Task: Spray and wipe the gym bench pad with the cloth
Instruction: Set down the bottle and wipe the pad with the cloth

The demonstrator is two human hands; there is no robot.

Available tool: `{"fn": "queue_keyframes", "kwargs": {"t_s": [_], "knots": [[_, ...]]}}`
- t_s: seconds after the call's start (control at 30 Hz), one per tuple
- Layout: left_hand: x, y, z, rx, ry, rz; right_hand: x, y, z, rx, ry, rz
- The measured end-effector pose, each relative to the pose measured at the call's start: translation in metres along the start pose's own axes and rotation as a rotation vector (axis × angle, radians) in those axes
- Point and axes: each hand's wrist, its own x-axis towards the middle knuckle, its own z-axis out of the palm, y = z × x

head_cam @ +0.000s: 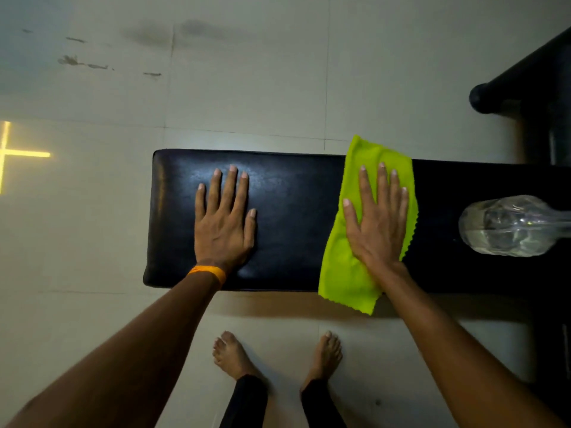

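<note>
Across the middle of the black bench pad [293, 211] lies the green cloth [343, 267], running from the far edge to the near edge, where one corner hangs free. The right grip [378, 225] lies flat on it with fingers straight and spread, pressing rather than clutching; nothing is pinched. The left grip [224, 225] rests open-palmed on bare pad to the left, well apart from the cloth. It holds nothing and looks to be bracing.

The cloth looks thin, soft and very light, so it will likely bunch or slip under a loose palm. Firm, flat pressure through the whole hand should carry it along, as should gathering the loose near end into a fold. The pad's cover looks smooth and faintly shiny, probably slick once wet, over padding that gives a little. A clear bottle [506, 225] seems to lie on its side on the pad to the right, near the cloth but apart. Being round, it may roll if nudged.
</note>
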Motion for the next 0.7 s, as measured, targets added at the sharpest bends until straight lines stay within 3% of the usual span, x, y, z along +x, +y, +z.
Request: {"fn": "queue_keyframes", "kwargs": {"t_s": [0.07,0.2,0.3,0.43,0.57,0.7], "knots": [[-0.001,0.000,-0.002,-0.014,0.001,0.000,-0.040,-0.010,0.003,-0.030,-0.013,0.009],[0.000,0.004,-0.006,-0.019,-0.031,-0.018,-0.050,0.022,0.000,-0.006,-0.086,-0.185],[0.003,0.012,-0.007,-0.050,-0.033,0.018,0.009,0.045,-0.006,0.031,-0.031,-0.059],[0.031,0.059,-0.002,-0.082,-0.011,0.256,0.016,0.046,-0.006,0.023,0.020,0.083],[0.048,0.098,0.012,-0.040,-0.047,0.255,-0.015,0.065,-0.005,0.027,0.003,0.045],[0.045,0.094,0.017,-0.003,0.006,0.266,0.040,0.080,-0.009,0.022,0.030,0.221]]}}
